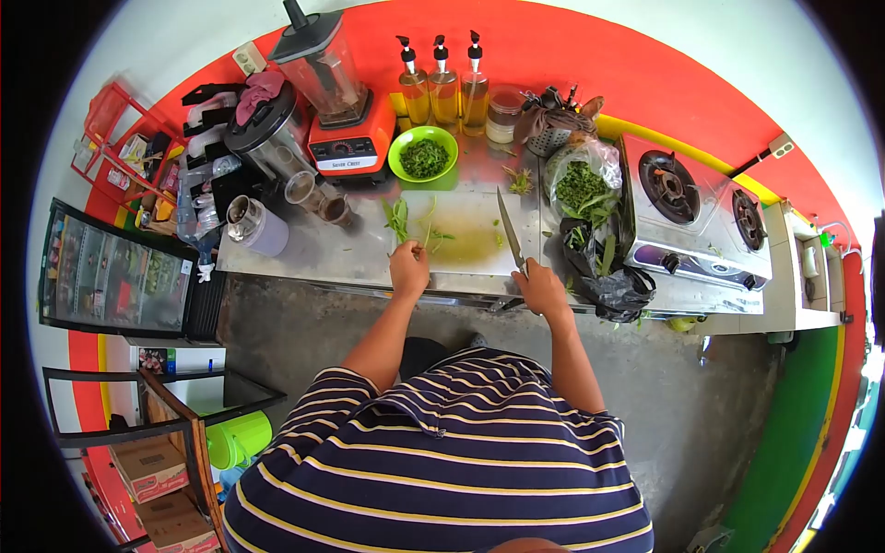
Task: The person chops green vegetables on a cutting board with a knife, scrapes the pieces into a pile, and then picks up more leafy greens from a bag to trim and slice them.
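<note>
My right hand [542, 287] is closed round the handle of a knife [510, 230], its blade pointing up and away over the right edge of the cutting board [470, 229]. At the board's lower left corner is my left hand [409, 268], its fingers curled by some thin green stems [433, 236]; whether it grips any is too small to tell. Green leaves [396, 219] lie on the board's left side. Behind the board, a lime green bowl [449, 175] holds chopped greens [425, 158].
An orange blender [348, 147] and cups [318, 198] stand to the left. Three pump bottles [443, 92] line the back. To the right are a bag of greens [583, 184], a black plastic bag [619, 293] and a gas stove [691, 221].
</note>
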The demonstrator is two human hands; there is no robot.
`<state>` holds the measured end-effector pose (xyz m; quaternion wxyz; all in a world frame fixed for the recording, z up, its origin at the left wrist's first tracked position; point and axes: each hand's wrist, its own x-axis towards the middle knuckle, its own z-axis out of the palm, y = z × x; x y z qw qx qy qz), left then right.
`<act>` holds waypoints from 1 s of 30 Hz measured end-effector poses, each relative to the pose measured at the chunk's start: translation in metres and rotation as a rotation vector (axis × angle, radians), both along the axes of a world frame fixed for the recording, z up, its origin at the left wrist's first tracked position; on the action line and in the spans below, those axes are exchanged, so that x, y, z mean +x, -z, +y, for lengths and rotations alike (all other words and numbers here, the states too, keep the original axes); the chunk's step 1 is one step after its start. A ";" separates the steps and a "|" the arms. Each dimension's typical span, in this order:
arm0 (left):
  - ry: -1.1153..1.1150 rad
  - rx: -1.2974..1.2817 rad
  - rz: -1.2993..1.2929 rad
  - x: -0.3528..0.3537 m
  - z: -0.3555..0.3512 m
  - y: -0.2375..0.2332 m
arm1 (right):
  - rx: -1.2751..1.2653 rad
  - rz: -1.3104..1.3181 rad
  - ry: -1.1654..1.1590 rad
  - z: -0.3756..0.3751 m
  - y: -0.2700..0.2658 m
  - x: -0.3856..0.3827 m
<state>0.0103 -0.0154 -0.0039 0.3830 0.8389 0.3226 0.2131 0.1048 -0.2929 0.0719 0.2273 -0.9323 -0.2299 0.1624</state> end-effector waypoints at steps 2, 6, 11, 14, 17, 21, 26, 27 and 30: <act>0.049 0.010 -0.036 -0.003 -0.015 -0.022 | -0.017 0.006 0.014 -0.003 0.002 -0.006; 0.334 0.050 -0.086 -0.006 -0.037 -0.033 | -0.005 0.031 0.014 -0.001 0.006 -0.013; 0.468 0.146 0.122 -0.014 -0.046 -0.022 | 0.041 0.087 0.027 0.011 0.023 -0.026; 0.465 0.158 0.086 -0.008 -0.046 -0.023 | 0.050 0.119 0.016 0.016 0.024 -0.033; 0.474 0.247 0.043 0.007 -0.032 -0.019 | 0.049 0.093 0.024 0.025 0.022 -0.031; 0.596 0.307 0.137 0.018 -0.022 -0.027 | 0.002 0.057 0.064 0.040 0.018 -0.029; 0.710 0.342 0.174 0.023 -0.014 -0.031 | -0.139 0.046 0.110 0.063 0.017 -0.038; 0.718 0.319 0.186 0.023 -0.014 -0.034 | -0.187 0.051 0.124 0.069 0.017 -0.041; 0.740 0.286 0.157 0.019 -0.011 -0.038 | -0.281 0.040 0.139 0.078 0.011 -0.050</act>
